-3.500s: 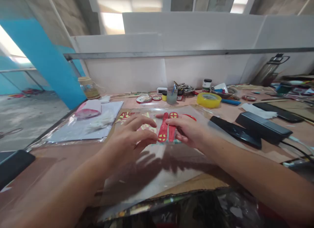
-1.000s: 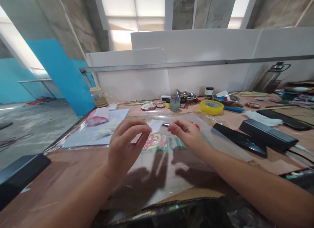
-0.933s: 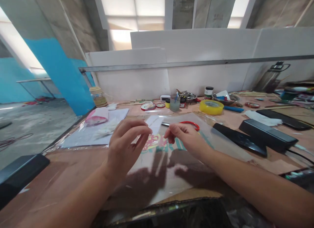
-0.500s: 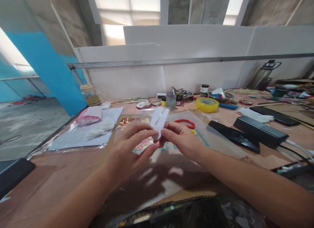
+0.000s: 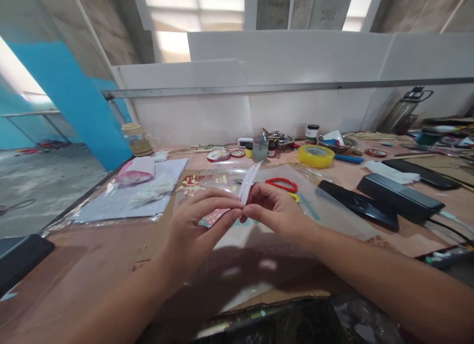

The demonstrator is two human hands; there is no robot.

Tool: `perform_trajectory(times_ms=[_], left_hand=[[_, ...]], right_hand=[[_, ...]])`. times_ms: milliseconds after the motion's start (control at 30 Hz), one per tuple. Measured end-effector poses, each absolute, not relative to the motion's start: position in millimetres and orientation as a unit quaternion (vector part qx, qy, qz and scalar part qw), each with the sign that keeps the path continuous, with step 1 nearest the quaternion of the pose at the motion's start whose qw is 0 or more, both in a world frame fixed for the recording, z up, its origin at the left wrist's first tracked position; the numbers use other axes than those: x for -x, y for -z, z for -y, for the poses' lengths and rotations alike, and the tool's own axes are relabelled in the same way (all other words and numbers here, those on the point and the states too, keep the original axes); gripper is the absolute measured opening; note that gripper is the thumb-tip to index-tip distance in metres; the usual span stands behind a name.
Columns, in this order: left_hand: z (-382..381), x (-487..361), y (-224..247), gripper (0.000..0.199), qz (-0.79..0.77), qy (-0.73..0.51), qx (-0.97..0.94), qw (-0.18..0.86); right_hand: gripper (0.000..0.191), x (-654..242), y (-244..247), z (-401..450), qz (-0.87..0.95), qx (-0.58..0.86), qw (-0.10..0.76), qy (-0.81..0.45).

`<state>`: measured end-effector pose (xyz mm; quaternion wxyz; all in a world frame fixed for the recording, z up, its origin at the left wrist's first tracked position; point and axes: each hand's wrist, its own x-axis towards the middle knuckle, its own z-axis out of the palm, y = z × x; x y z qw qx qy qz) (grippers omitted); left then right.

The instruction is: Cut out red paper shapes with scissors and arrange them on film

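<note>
Between my fingertips is a narrow white paper piece (image 5: 249, 184), held at its lower end and pointing up and away. My left hand (image 5: 207, 218) pinches it from the left, thumb and forefinger together. On the other side my right hand (image 5: 272, 205) pinches the same end, its fingers curled. Just behind my right hand lie red-handled scissors (image 5: 283, 184), their metal blades pointing left. Beneath both hands is a patterned sheet (image 5: 218, 186) with red, cream and teal shapes, under clear film. A whitish translucent sheet (image 5: 340, 220) extends to the right.
At the back stand a cup with brushes (image 5: 260, 150), small paint jars (image 5: 272, 149) and a yellow tape roll (image 5: 316, 156). On the right are a black power adapter (image 5: 400, 198) and a metal bottle (image 5: 400, 111). Folded white paper (image 5: 96, 198) lies left.
The white paper piece has turned from showing its broad, slit face to nearly edge-on. My fingertips have come closer together at its lower end. The view has shifted slightly.
</note>
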<state>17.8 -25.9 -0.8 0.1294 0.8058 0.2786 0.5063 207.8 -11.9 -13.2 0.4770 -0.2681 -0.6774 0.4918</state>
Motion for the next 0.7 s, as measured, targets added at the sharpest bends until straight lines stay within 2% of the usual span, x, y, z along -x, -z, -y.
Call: perform_trajectory(times_ms=[133, 333, 700], left_hand=[[24, -18, 0, 0.011, -0.299, -0.496, -0.792, 0.196], [22, -20, 1, 0.009, -0.313, -0.491, -0.782, 0.223], [30, -27, 6, 0.012, -0.33, -0.519, -0.771, 0.166]], right_hand=[[0.028, -209, 16, 9, 0.686, 0.259, 0.472, -0.49], [0.028, -209, 17, 9, 0.684, 0.272, 0.474, -0.482], [0.019, -207, 24, 7, 0.677, 0.243, 0.503, -0.478]])
